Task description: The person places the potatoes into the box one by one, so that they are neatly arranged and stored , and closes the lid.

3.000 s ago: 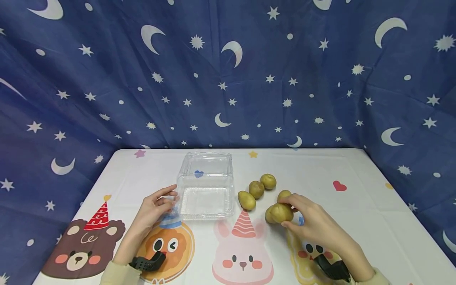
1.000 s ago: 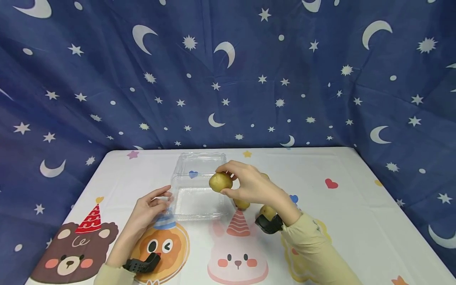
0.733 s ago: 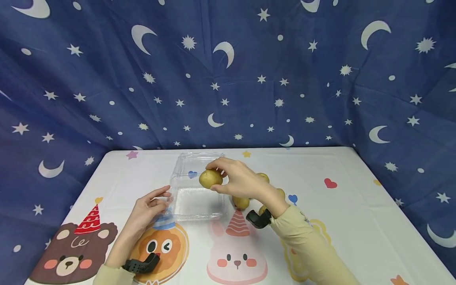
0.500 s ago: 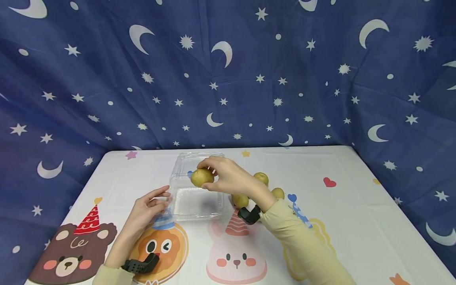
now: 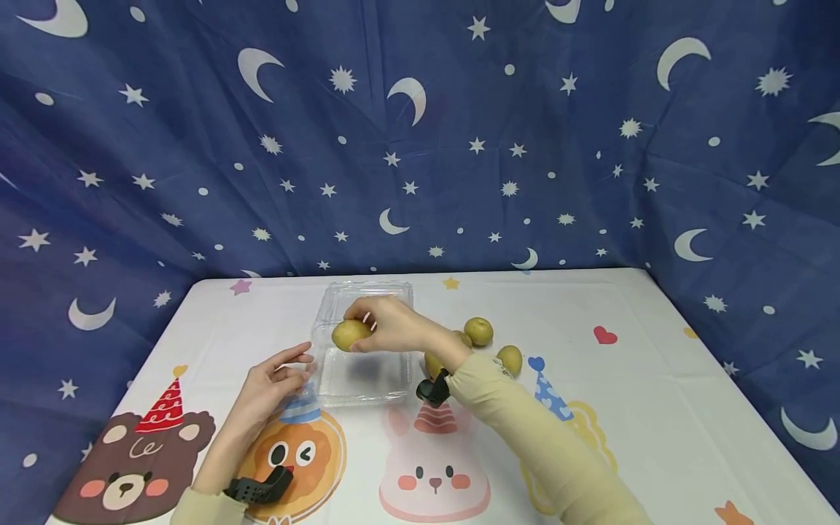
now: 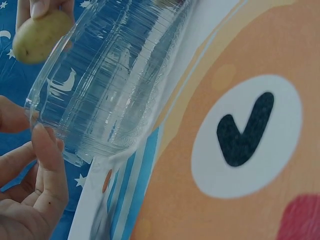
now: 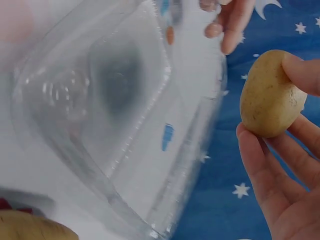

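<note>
A clear plastic clamshell container lies on the table with its lid folded back. My left hand pinches its left rim between thumb and fingers, as the left wrist view shows at the container's corner. My right hand holds a yellow potato by thumb and fingertips, above the container's left part. In the right wrist view the held potato is raised over the rim. The container's base has no potato in it.
Several potatoes lie right of the container, among them a round one and another; my right forearm partly covers the group. A white tablecloth with cartoon prints covers the table. A blue starry curtain hangs behind.
My right hand has picked a potato from the group at right and carried it left over the container. My left hand has stayed at the container's left rim.
</note>
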